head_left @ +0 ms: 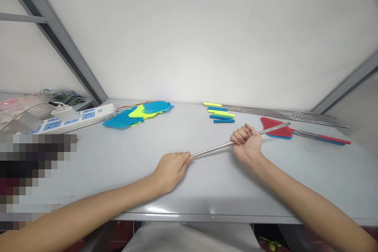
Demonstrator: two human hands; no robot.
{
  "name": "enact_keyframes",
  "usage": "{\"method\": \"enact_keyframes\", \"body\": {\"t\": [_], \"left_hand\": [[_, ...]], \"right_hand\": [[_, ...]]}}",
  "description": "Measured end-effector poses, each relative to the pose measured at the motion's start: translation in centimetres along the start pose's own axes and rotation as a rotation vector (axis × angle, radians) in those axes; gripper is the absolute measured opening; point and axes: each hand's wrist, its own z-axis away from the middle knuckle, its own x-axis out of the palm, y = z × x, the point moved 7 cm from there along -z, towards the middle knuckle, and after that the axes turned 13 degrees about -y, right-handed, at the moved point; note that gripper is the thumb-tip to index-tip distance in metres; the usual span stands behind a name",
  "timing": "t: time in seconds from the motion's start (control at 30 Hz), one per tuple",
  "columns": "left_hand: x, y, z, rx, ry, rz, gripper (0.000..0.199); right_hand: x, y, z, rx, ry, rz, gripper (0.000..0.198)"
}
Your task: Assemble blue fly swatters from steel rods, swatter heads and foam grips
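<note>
Left hand (pixel 173 171) and right hand (pixel 248 143) clamp a metal rod (pixel 212 150). It spans between them, jutting beyond the right.

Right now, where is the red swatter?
In the head view, the red swatter lies on the right side of the table, on a blue swatter, just past the right hand; the held metal rod crosses in front of it.
</note>
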Motion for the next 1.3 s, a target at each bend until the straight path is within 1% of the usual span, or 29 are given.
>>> {"method": "enact_keyframes", "body": {"t": [0.17,0.53,0.93,1.3], "left_hand": [[0.1,0.0,-0.1,-0.007,-0.006,-0.006,0.041],[0.0,0.0,-0.1,-0.008,-0.028,-0.011,0.040],[0.2,-0.1,-0.2,-0.003,-0.002,-0.019,0.041],[0.0,-0.1,-0.2,-0.015,-0.006,-0.028,0.043]], "right_hand": [[-0.4,0.4,0.0,0.008,0.029,-0.023,0.033],[-0.7,1.3,0.4,0.026,0.050,-0.032,0.032],[-1.2,2.3,0.8,0.049,0.079,-0.059,0.030],[-1.3,2.6,0.6,0.072,0.076,-0.005,0.031]]}}
